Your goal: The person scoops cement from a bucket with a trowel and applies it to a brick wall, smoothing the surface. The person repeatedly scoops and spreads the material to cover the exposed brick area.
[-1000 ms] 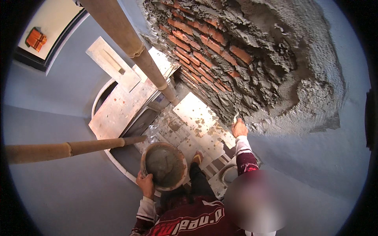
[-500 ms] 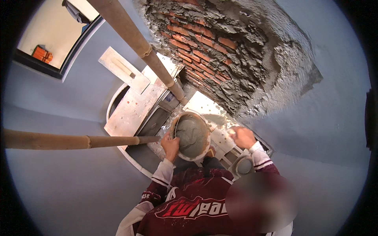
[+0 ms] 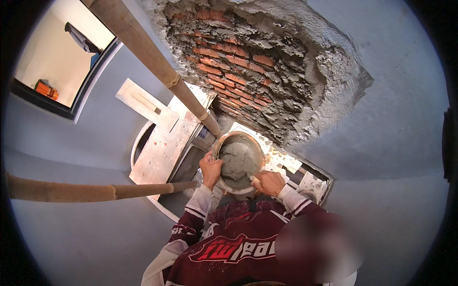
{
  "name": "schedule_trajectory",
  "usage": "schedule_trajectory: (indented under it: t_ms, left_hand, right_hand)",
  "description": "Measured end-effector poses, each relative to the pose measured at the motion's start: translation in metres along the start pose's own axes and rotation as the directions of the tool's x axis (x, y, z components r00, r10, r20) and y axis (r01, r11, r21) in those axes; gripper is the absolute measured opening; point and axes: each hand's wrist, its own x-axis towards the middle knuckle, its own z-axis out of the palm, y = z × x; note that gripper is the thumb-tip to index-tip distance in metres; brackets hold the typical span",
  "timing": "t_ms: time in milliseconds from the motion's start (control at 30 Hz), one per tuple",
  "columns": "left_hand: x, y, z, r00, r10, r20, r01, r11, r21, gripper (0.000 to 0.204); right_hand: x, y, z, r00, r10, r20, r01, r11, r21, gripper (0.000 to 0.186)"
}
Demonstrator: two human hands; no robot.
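Observation:
A round bucket (image 3: 260, 148) of wet grey mortar (image 3: 238, 164) is in front of me, its inner wall stained brown. My left hand (image 3: 210, 170) is closed on the left side of its rim, thumb over the edge. At the near right side of the bucket is my right hand (image 3: 270, 183), its fingers closed round a small pale handle (image 3: 256, 181). Whatever the handle belongs to is hidden or too small to make out. Beyond the bucket rises a wall patch of bare red brick (image 3: 234, 62), ringed by rough grey mortar (image 3: 329, 71).
Two bamboo poles (image 3: 157, 64), (image 3: 119, 192) slant in from the left. A stained board (image 3: 160, 152) lies left of the bucket, with a pale slotted plank (image 3: 147, 105) at its far end. A window opening (image 3: 62, 66) shows at upper left. Grey-blue walls surround the spot.
My right hand has moved left and nearer to me, from beyond the bucket's right side to its rim. My left hand stays on the bucket. The view has shifted slightly.

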Motion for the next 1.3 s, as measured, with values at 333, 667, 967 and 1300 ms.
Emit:
schedule_trajectory:
  t_ms: [333,667,967,1300]
  left_hand:
    - [0.026,0.009,-0.025,0.99,0.054,0.128,-0.072,0.987,0.141,0.041]
    - [0.053,0.016,-0.077,0.957,0.097,0.275,-0.133,0.985,0.114,0.046]
    - [0.056,-0.029,-0.098,0.985,-0.161,0.067,0.166,0.982,-0.085,0.041]
    - [0.002,-0.034,-0.113,0.938,-0.247,-0.243,0.217,0.966,-0.144,0.037]
  right_hand:
    - [0.03,-0.039,-0.048,0.971,0.225,-0.085,-0.238,0.856,-0.459,0.015]
    - [0.062,-0.069,0.081,0.944,0.297,0.141,-0.321,0.926,0.2,0.051]
    - [0.038,-0.056,0.066,0.922,0.388,0.008,-0.388,0.922,-0.008,0.043]
    - [0.081,-0.003,-0.012,0.93,0.072,0.359,-0.255,0.832,0.492,0.014]
